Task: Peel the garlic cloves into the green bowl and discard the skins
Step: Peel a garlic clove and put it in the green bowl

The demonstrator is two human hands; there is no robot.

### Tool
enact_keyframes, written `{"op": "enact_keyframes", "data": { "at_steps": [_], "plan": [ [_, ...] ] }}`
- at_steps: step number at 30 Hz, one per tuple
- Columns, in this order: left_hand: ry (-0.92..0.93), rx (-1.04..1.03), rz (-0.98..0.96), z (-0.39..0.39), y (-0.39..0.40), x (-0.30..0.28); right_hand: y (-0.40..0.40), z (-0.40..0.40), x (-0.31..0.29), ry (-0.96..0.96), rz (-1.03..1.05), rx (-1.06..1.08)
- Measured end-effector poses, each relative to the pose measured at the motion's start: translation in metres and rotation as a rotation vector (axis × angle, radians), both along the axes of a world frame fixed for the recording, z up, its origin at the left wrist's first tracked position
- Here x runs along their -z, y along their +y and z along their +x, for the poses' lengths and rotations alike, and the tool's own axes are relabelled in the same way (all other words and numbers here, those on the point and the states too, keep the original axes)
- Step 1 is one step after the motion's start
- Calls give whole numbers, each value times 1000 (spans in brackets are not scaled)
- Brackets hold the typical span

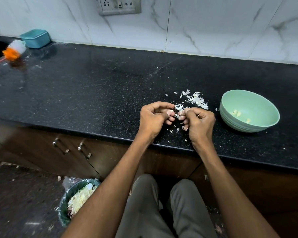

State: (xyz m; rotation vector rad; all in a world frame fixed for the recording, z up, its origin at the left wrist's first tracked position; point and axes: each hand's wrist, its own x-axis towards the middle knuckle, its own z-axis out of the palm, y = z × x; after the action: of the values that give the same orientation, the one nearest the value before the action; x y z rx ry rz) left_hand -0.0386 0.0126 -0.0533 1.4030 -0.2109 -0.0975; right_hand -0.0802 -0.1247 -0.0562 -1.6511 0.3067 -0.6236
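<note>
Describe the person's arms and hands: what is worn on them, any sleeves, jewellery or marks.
Both forearms are bare to the frame edge: no sleeves, watch, bracelets or gloves show. The left hand and right hand carry no visible rings. Pale flecks of garlic skin cling to the fingertips. Grey trousers show below.

1. The pale green plastic bowl [249, 110] sat on the black speckled stone counter [93, 86], right of both hands.
2. The white papery garlic skins [195, 99] lay behind the hands.
3. The lined bin [70, 201] stood on the floor, below left.
</note>
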Motion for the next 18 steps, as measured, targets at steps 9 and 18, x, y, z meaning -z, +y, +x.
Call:
{"op": "enact_keyframes", "data": {
  "at_steps": [9,18],
  "plan": [
    [45,-77,96,0,-3,1,3,0,0,26,-238,156],
    [-4,-100,155,-2,-3,1,1,1,2,16,-291,66]
  ]
}}
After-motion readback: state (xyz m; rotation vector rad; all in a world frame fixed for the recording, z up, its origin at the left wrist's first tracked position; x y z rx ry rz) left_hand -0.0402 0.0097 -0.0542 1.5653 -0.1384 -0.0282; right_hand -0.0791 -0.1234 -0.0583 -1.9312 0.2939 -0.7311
